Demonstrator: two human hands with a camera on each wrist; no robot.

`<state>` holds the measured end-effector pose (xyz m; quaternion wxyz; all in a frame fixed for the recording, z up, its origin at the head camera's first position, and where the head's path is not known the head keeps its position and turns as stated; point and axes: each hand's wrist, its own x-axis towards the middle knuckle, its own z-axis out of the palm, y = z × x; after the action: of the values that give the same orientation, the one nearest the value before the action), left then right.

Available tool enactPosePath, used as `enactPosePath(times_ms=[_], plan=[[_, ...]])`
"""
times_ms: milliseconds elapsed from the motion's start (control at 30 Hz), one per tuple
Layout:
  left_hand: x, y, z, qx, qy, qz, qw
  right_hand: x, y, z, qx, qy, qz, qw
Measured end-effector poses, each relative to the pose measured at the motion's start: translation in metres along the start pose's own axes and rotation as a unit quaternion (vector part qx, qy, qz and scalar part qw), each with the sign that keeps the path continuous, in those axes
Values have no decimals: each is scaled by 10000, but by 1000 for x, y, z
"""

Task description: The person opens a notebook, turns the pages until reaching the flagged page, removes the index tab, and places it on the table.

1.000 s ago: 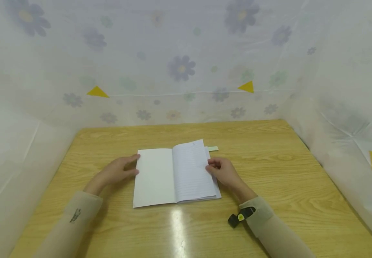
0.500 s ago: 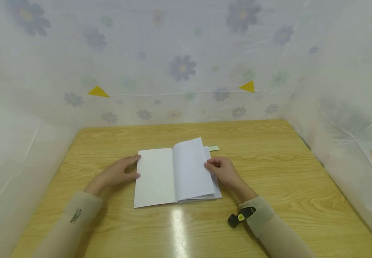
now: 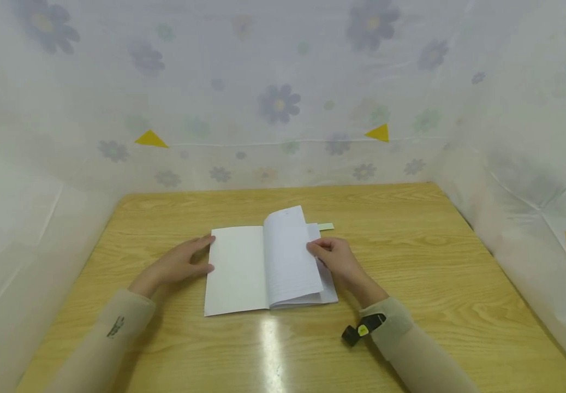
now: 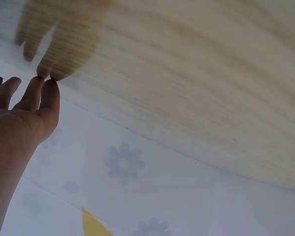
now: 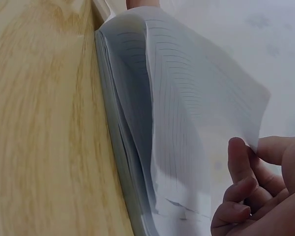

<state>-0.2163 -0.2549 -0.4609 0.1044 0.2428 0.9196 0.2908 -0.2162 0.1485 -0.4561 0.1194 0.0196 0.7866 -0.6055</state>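
Observation:
An open notebook [image 3: 237,273] lies on the wooden table, its left side plain white. On the right side is a lined page [image 3: 292,256], lifted and curved away from the pages beneath. My right hand [image 3: 337,259] pinches that page's outer edge between thumb and fingers; the right wrist view shows the lined sheet [image 5: 182,98] raised with a gap under it. At the notebook's left edge, my left hand [image 3: 179,265] touches the cover with thumb and fingertips, fingers spread and relaxed. A pale green tab [image 3: 326,226] sticks out past the notebook's upper right.
The wooden table [image 3: 410,234] carries the notebook near its middle. Translucent flower-printed sheeting [image 3: 204,82] walls the back and sides. Yellow triangles [image 3: 377,132] are stuck on it. A black strap with a small device [image 3: 361,330] sits at the right wrist.
My right hand has moved slightly left and up with the page, which now stands higher and curls more to the left. The left hand stays at the notebook's left edge.

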Motion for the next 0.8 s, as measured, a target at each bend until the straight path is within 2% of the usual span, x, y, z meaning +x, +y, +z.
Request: enactPosePath(times_ms=[300, 600, 800], plan=[[0, 0, 0, 103, -12, 67, 9999, 1, -6, 12, 30, 3, 5, 10000], [1, -2, 0, 183, -63, 19, 9998, 0, -10, 25, -56, -45, -341, 9994], [1, -5, 3, 289, -75, -44, 9995, 0, -14, 36, 24, -48, -426, 9991]])
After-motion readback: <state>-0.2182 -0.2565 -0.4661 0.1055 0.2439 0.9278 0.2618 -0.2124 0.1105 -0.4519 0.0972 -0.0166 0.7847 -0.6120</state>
